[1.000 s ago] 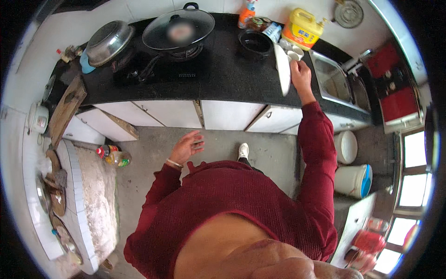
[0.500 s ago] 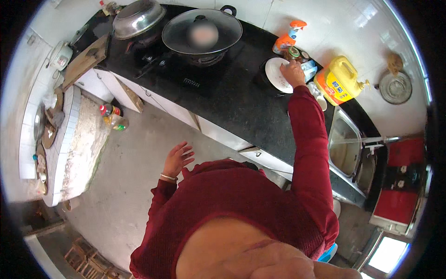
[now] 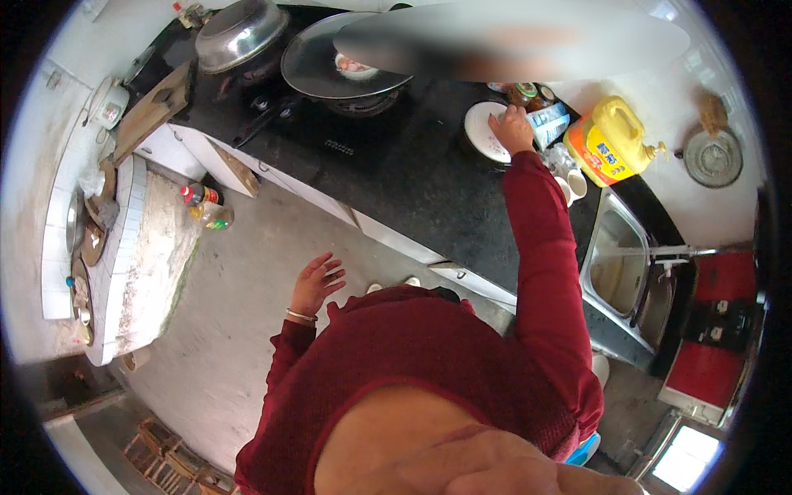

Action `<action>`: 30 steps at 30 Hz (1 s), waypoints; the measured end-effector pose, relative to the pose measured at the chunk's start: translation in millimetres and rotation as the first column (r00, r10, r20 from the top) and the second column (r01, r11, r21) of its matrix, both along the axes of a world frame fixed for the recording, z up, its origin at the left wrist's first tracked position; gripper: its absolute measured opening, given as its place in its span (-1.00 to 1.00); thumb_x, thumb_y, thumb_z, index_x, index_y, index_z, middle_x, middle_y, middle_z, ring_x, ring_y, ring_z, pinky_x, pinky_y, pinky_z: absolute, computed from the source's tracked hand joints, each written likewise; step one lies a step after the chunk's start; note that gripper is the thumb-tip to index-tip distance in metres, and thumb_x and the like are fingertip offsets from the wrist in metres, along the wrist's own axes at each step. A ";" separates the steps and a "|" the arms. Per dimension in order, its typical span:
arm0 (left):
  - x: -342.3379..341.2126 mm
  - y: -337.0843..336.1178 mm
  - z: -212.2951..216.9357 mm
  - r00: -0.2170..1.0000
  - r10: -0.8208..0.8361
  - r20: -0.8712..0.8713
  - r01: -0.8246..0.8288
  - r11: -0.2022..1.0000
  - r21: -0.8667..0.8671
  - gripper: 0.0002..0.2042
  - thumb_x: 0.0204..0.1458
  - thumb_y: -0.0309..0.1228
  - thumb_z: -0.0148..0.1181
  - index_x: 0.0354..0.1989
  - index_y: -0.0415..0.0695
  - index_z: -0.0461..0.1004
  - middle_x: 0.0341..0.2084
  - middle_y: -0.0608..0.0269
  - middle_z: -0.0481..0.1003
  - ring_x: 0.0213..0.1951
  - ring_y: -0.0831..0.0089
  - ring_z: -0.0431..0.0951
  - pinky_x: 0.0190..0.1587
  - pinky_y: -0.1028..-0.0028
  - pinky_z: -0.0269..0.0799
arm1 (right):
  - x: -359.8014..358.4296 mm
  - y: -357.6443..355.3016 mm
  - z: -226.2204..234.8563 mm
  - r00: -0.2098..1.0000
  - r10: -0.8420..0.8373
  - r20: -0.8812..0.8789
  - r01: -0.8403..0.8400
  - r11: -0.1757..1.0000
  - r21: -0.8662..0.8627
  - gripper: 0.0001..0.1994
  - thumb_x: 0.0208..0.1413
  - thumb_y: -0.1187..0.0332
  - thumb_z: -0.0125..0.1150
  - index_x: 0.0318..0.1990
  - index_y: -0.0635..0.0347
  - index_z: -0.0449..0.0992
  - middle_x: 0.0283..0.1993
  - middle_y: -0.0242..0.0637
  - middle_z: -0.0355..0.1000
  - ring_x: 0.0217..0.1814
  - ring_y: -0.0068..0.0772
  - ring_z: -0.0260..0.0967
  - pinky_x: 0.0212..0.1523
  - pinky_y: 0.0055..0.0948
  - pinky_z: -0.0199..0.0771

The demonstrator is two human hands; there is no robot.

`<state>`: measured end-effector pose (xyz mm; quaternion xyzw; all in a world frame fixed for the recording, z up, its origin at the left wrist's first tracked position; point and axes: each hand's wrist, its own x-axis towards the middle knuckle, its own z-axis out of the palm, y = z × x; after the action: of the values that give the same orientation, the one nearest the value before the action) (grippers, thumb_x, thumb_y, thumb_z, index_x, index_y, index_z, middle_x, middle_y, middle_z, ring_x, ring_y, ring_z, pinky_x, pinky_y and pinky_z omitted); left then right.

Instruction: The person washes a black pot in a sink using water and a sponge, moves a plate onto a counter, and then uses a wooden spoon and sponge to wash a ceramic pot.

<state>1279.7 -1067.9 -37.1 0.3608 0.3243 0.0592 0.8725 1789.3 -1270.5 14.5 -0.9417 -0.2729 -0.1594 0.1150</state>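
Observation:
My right hand (image 3: 511,132) reaches across the black counter (image 3: 396,165) to a round white plate (image 3: 483,130). Its fingers are bent at the plate's right edge; the fingertips are partly hidden, and a dark rim shows beneath the plate. Close beside this hand are a jar with a green lid (image 3: 521,93) and a pale blue-and-white packet (image 3: 548,124). Held low in front of my body, over the floor, my left hand (image 3: 318,279) has its fingers apart and nothing in them.
A large wok (image 3: 309,62) sits on the stove, holding a bowl (image 3: 356,70) with pinkish contents. Left of it is a metal basin (image 3: 241,37). A yellow jug (image 3: 609,142), white cups (image 3: 575,186) and a sink (image 3: 617,256) line the right. A blurred patch hides part of the back wall.
My right hand stays at the plate, shifted slightly left in the picture. The view has moved a little. The orange spray bottle, seen earlier, is now mostly behind the blur.

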 end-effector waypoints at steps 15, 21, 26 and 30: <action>63.3 19.8 -19.2 0.859 -0.500 -0.113 0.511 0.854 0.103 -0.60 0.11 -0.35 -0.10 0.13 -0.18 0.15 -0.07 0.12 0.33 -0.14 0.27 0.43 -0.12 0.27 0.43 | -153.0 -101.4 18.7 0.976 0.217 -0.034 -0.181 0.884 0.431 -0.55 -0.09 0.40 0.12 0.00 0.35 0.26 -0.08 0.09 0.30 -0.05 0.07 0.28 -0.05 -0.21 0.33; 108.5 -38.9 -5.9 0.742 -0.669 -0.034 0.667 0.733 0.137 -0.61 0.14 -0.34 -0.11 0.14 -0.14 0.17 -0.09 0.13 0.36 -0.15 0.32 0.45 -0.15 0.34 0.44 | -206.3 -230.0 6.7 0.968 -0.030 -0.248 0.142 0.882 0.450 -0.71 -0.11 0.40 0.10 -0.18 0.30 0.43 -0.27 0.02 0.42 -0.21 0.04 0.38 -0.16 -0.20 0.40; 123.5 -118.8 16.6 0.721 -0.693 0.006 0.681 0.710 0.180 -0.63 0.15 -0.35 -0.13 0.13 -0.14 0.18 -0.09 0.12 0.36 -0.13 0.32 0.44 -0.12 0.33 0.44 | -225.1 -326.1 -5.9 0.868 -0.170 -0.466 0.404 0.787 0.465 -0.73 -0.03 0.35 0.08 -0.16 0.24 0.47 -0.35 -0.06 0.48 -0.31 -0.24 0.48 -0.32 -0.38 0.44; 127.8 -197.0 11.4 0.716 -0.694 0.069 0.686 0.719 0.110 -0.62 0.14 -0.37 -0.12 0.14 -0.14 0.18 -0.07 0.13 0.36 -0.10 0.31 0.44 -0.10 0.31 0.43 | -237.2 -422.2 -26.7 0.689 -0.021 -0.725 0.559 0.652 0.512 -0.70 0.08 0.28 0.06 -0.08 0.26 0.43 -0.26 -0.30 0.46 -0.35 -0.54 0.45 -0.50 -0.60 0.42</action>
<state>1407.6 -1265.0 -25.7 0.4850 0.1173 -0.2391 0.8330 1552.0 -1692.7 -12.3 -0.8484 0.0360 0.0768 0.5225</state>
